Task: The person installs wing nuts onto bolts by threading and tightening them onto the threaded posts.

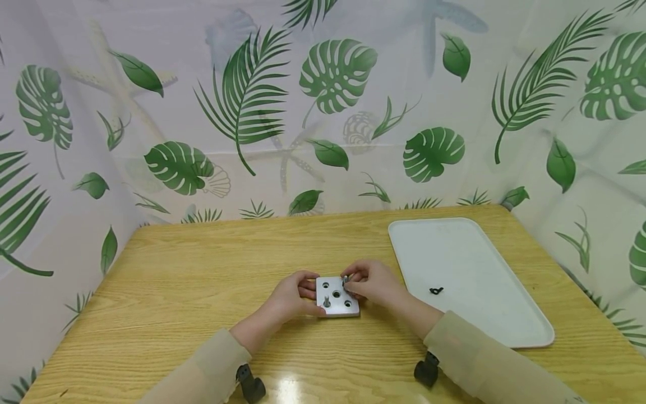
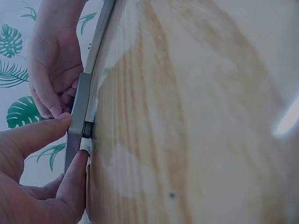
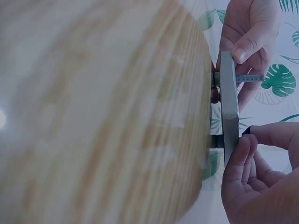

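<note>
Head: metal plate [image 1: 338, 306] lies between left hand [image 1: 292, 295], gripping its left edge, and right hand [image 1: 375, 285], at its upright far-right bolt [image 1: 345, 278]; left wrist: left hand clasps metal plate; right wrist: right hand pinches black fastener [image 3: 247, 130].

A silver-grey is shown by the metal plate [image 1: 335, 307] at lower centre of the head frame, and a grey, finely ridged pattern by its bolt [image 1: 327, 302]. Black is borne by the small piece [image 3: 247, 129] at lower right of the right wrist frame and the winged part [image 1: 436, 290] on the white tray [image 1: 454, 252]. The table [image 1: 227, 252] is grained yellow-brown; the sleeves [image 1: 207, 365] are beige. Across the upper frame, the off-white backdrop [image 1: 272, 191] is printed with green leaves.
</note>
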The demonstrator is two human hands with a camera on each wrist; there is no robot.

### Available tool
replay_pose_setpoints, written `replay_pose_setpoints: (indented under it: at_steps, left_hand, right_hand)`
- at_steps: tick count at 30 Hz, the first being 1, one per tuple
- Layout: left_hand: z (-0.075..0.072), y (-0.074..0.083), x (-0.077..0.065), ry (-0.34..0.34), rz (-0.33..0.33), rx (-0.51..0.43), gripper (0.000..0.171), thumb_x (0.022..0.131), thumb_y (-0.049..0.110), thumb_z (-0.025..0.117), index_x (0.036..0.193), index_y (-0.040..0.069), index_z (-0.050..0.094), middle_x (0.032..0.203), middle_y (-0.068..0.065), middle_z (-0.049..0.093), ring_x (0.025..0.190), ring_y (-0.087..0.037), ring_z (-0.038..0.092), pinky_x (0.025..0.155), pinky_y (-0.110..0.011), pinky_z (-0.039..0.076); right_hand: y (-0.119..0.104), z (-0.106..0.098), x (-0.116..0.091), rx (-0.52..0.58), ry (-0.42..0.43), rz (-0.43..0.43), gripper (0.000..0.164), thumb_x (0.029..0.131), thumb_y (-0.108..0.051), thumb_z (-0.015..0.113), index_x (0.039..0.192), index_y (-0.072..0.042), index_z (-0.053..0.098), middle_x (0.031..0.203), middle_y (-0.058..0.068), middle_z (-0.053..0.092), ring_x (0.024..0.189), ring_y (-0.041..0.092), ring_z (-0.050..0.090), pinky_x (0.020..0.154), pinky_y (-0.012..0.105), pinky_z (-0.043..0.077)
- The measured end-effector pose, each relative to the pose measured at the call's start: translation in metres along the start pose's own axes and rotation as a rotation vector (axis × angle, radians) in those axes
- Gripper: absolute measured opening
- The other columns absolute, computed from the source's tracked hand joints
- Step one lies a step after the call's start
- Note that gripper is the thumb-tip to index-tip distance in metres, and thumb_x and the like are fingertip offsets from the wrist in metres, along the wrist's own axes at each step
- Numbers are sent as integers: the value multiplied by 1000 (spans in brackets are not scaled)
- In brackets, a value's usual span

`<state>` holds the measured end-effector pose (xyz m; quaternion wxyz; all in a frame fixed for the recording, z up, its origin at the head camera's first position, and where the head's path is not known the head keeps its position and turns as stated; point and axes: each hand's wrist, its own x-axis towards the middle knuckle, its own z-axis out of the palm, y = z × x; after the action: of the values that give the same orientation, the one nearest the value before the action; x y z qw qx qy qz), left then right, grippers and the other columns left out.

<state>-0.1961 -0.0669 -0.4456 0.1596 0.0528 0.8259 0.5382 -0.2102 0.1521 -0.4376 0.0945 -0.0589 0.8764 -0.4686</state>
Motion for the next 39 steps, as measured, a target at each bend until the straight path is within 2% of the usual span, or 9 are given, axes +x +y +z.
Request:
replay_pose_setpoints:
  at_steps: [8, 15, 18, 21, 25, 32, 39]
  left_hand:
    - [0, -1, 1, 3, 12, -9, 76, 76, -8, 91, 145, 1, 59, 123, -15, 68, 106, -21, 68, 90, -33, 58]
    - [0, -1, 2, 3, 10, -12, 76, 76, -8, 91, 145, 1, 59, 123, -15, 68, 106, -21, 68, 91, -33, 58]
    - [0, -1, 2, 9, 9, -9, 77, 76, -8, 91, 145, 0, 59, 123, -15, 68, 106, -21, 68, 91, -33, 58]
    - [0, -2, 3, 16, 9, 2, 77, 75, -8, 92, 144, 0, 60, 123, -15, 68, 105, -21, 69, 92, -33, 58]
    - [0, 0, 2, 16, 12, 17, 77, 75, -7, 92, 144, 0, 60, 123, -14, 69, 105, -21, 69, 91, -34, 58]
    - [1, -1, 0, 4, 4, 10, 77, 76, -7, 92, 146, 0, 59, 124, -15, 68, 106, -21, 68, 92, -35, 58]
    - [1, -1, 1, 8, 8, 14, 77, 76, -6, 92, 146, 1, 59, 125, -14, 68, 106, -21, 69, 92, -34, 58]
  right_hand:
    - [-1, 2, 1, -12, 54, 57, 11, 93, -9, 78, 99, -2, 72, 85, 7, 73, 69, 10, 63, 60, 22, 53]
    - [0, -1, -1, -50, 68, 51, 12, 93, -12, 81, 93, -4, 71, 80, 6, 70, 66, 11, 58, 58, 24, 47]
    - [1, -1, -2, -27, 63, 43, 14, 93, -12, 80, 99, -2, 72, 82, 7, 70, 68, 12, 60, 60, 25, 50]
    - [2, 0, -3, 4, 52, 22, 21, 93, -9, 75, 111, 0, 73, 85, 8, 71, 70, 13, 64, 62, 26, 54]
    - [2, -1, -3, 20, 37, 0, 31, 92, -4, 71, 122, 2, 73, 86, 8, 72, 70, 13, 64, 62, 25, 52]
    - [0, 0, -2, 4, 12, 25, 28, 92, -8, 73, 120, 0, 77, 85, 6, 72, 69, 11, 61, 59, 23, 48]
    - [0, 2, -1, 19, 52, 80, 24, 93, -14, 80, 113, 0, 75, 82, 5, 70, 69, 11, 62, 60, 23, 52]
